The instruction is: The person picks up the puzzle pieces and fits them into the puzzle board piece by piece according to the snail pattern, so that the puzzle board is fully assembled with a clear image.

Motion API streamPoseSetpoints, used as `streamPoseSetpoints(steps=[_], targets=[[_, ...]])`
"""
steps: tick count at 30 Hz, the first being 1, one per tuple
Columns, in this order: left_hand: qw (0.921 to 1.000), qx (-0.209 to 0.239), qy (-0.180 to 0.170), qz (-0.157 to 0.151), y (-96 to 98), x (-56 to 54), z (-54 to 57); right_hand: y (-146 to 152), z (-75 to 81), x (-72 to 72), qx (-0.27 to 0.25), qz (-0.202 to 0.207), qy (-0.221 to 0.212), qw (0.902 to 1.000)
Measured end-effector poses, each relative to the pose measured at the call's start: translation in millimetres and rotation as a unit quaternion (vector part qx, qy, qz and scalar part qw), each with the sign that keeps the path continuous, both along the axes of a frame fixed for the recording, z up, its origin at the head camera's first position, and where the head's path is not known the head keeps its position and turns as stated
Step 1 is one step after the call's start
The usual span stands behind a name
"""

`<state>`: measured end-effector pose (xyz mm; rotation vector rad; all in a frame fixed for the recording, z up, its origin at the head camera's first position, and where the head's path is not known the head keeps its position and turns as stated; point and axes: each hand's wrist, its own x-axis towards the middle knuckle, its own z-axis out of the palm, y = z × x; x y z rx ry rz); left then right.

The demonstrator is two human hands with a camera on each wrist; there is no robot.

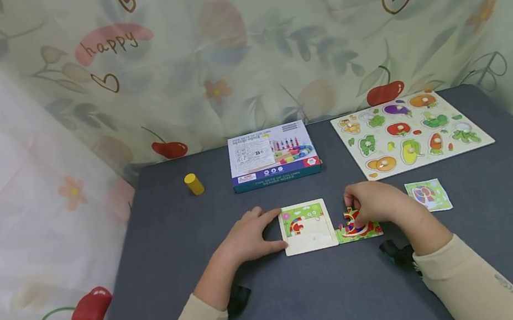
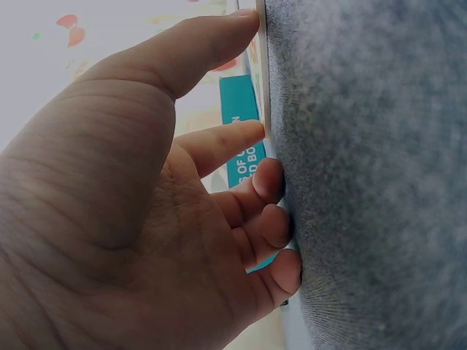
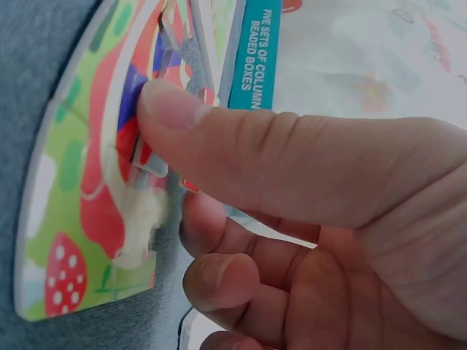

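Observation:
A square wooden puzzle tray (image 1: 310,240) lies at the middle of the table, with picture pieces (image 1: 302,213) along its top and left. My left hand (image 1: 247,237) touches the tray's left edge with thumb and index finger spread apart; the other fingers rest on the table in the left wrist view. Right of the tray lie joined puzzle pieces (image 3: 73,219) with green, red and a spotted mushroom. Over them my right hand (image 1: 378,202) pinches a red and blue puzzle piece (image 3: 130,98), its far side hidden behind the thumb.
Behind the tray lies a flat box (image 1: 273,157) labelled for beaded boxes. A vegetable puzzle board (image 1: 413,129) is at the back right, a small picture card (image 1: 428,196) in front of it. A yellow cylinder (image 1: 194,184) stands at the back left.

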<state>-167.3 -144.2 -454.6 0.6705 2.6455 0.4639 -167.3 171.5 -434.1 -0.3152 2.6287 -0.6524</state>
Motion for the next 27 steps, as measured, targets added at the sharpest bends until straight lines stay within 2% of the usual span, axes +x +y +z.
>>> streamPoseSetpoints(steps=[12,22,27], targets=[[1.0,0.004,-0.004,0.003,0.0,0.4,-0.7,-2.5,2.9,1.9,0.003,0.008,0.001,1.0],[1.0,0.001,-0.005,0.005,-0.1,0.2,-0.6,1.8,4.9,1.0,-0.03,0.038,-0.019,0.9986],[1.0,0.001,-0.005,0.005,0.0,0.0,-0.5,1.7,4.8,-0.5,-0.037,0.037,-0.036,0.998]])
